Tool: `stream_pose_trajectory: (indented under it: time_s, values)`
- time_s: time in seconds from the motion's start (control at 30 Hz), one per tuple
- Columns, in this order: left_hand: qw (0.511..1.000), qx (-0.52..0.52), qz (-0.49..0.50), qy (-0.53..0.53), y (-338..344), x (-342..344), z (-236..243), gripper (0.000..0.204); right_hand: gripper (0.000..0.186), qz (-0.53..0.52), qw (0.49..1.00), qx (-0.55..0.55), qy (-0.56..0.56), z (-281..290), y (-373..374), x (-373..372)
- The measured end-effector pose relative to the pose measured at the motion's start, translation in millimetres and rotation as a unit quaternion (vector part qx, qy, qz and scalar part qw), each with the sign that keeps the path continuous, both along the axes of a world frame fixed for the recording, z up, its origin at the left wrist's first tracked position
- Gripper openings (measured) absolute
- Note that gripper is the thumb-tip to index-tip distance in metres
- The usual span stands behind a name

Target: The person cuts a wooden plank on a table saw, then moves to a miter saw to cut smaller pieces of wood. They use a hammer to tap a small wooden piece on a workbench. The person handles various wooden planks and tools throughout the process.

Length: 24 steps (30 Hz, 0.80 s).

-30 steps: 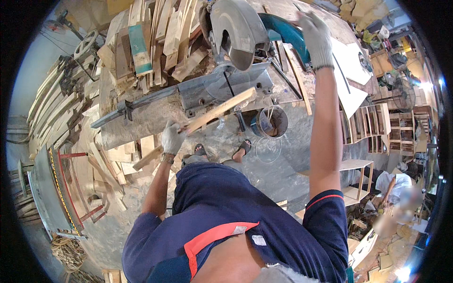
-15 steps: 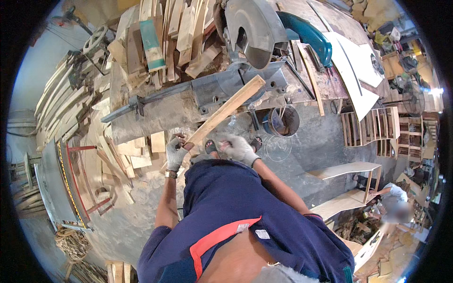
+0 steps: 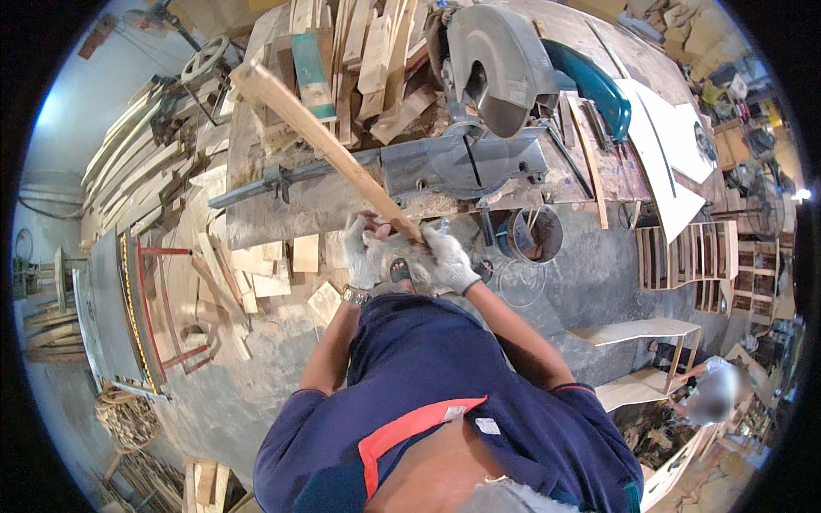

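A long wooden strip [image 3: 329, 154] slants up and left from my right hand [image 3: 446, 259], which is closed round its near end. My left hand [image 3: 363, 252], in a pale work glove with fingertips showing, is beside the strip just left of that end, its fingers partly spread and apparently holding nothing. The strip's far end rises over the workbench [image 3: 291, 218]. Beyond my hands stands a miter saw [image 3: 496, 73] with a grey blade guard, teal motor body and grey metal base and fence [image 3: 402, 168].
Stacked boards [image 3: 376, 68] lie on the bench left of the saw. Wood offcuts [image 3: 306, 254] litter the floor below. A bucket [image 3: 540, 235] stands at the bench's front edge. Shelf frames [image 3: 637, 332] stand on the right, near another person [image 3: 714, 389].
The wooden strip has swung from pointing up-right to pointing up-left. My left hand has let go of it, and my right hand has taken hold of its near end.
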<state>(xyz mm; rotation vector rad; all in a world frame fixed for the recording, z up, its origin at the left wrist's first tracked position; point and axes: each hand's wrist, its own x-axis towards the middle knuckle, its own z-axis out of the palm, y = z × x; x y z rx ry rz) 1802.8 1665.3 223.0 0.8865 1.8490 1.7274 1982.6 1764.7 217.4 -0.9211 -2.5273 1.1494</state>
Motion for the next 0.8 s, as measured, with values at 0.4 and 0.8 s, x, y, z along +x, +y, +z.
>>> stream_pose_trajectory:
  time_s: [0.4, 0.8]
  values:
    - [0.737, -0.273, -0.381, 0.487, 2.8, -57.5, 21.9, 0.046, 0.015, -0.008, 0.983, 0.114, -0.141, 20.8, 4.6, 95.4]
    - [0.825, -0.249, -0.249, 0.442, 91.1, -66.0, -23.4, 0.045, 0.031, -0.342, 0.838, 0.384, 0.181, 200.5, 122.1, 130.5]
